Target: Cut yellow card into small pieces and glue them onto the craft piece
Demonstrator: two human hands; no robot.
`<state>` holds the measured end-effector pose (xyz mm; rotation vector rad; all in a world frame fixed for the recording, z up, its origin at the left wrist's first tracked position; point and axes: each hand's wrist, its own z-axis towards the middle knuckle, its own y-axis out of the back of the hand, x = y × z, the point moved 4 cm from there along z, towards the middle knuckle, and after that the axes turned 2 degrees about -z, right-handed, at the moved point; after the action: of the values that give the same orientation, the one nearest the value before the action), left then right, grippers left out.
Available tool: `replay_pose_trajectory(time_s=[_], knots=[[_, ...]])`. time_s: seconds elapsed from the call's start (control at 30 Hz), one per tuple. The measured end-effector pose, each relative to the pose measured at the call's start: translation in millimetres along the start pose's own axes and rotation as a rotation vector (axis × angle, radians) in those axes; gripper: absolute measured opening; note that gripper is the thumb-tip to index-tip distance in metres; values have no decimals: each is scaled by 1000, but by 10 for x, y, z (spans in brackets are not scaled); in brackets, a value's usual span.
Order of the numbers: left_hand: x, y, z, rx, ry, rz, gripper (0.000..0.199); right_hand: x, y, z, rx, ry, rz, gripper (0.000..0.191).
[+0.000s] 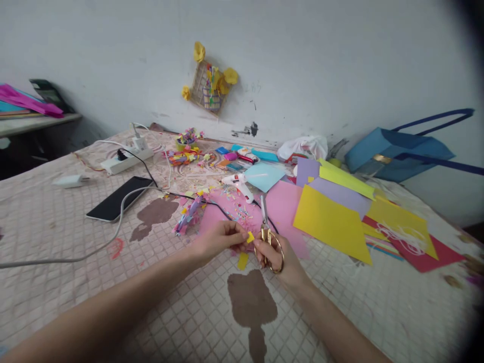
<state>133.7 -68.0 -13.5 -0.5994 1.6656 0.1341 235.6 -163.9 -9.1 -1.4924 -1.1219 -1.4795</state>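
Between the fingertips of my left hand (224, 237) is a small yellow paper piece (250, 237). My right hand (280, 257) is closed around gold-handled scissors (264, 214), whose blades point away from me and look nearly closed; its fingertips come close to the yellow piece, and I cannot tell whether they touch it. Another yellow paper scrap (243, 260) lies on the table just below my hands. Beneath and beyond them is a pink sheet (287, 212) strewn with tiny paper clippings (242, 209). A purple and pink paper garland (191, 214) lies left of my hands.
A white glue gun (239, 186) lies beyond the scissors, its black cord running past my hands. Yellow sheets (333, 222) and a blue bag (397, 151) are on the right. At left are a tablet-like black device (120, 198), a power strip (128, 159) and a charger (71, 181).
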Motion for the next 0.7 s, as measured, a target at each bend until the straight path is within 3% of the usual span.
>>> replay_pose_trajectory(time_s=[0.23, 0.5, 0.7], knots=[[-34, 108, 28, -97, -13, -161, 26, -20, 1, -3, 11, -6, -10, 25], [6, 19, 4, -30, 29, -125, 29, -112, 21, 35, -33, -19, 4, 25], [11, -18, -11, 39, 42, -54, 30, -53, 22, 21, -38, 1, 26, 19]])
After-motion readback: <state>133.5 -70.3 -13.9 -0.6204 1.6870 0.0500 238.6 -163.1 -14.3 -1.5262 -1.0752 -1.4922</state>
